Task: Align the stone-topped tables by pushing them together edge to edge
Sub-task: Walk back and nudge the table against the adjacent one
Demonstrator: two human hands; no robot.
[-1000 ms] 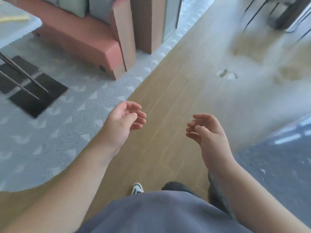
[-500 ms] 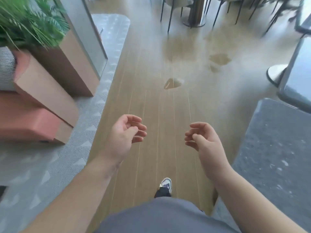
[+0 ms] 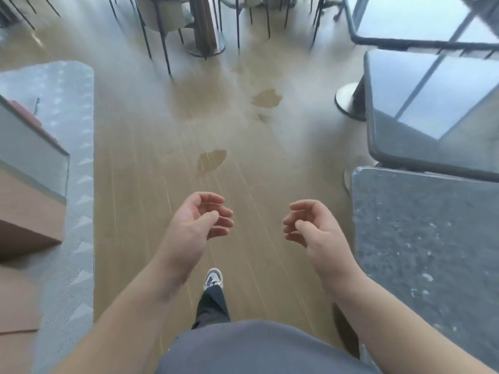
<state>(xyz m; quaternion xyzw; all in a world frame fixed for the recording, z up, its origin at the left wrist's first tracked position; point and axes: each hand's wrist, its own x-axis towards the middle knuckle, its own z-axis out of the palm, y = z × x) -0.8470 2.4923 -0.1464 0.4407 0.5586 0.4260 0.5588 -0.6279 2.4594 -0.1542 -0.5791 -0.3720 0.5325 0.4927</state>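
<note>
A speckled dark stone-topped table (image 3: 426,238) fills the lower right of the head view. A second stone top (image 3: 421,109), glossy with window reflections, lies just beyond it at a slight angle, its near edge overlapping the first one's far edge in view. A third top (image 3: 421,20) shows at the upper right. My left hand (image 3: 198,225) and my right hand (image 3: 310,228) hover over the wooden floor, palms facing each other, fingers loosely curled, holding nothing. The right hand is just left of the near table's edge, not touching it.
A round metal table base (image 3: 348,103) stands on the floor beside the second top. Chair legs and a pedestal (image 3: 205,31) crowd the far middle. A grey patterned carpet (image 3: 70,184) and a brown planter box (image 3: 24,201) lie left. My shoe (image 3: 213,278) steps on the floor.
The view has swung right and forward: the sofa and plant slid out at the left, and the stone tables came in at the right. Both hands kept the same loose pose.
</note>
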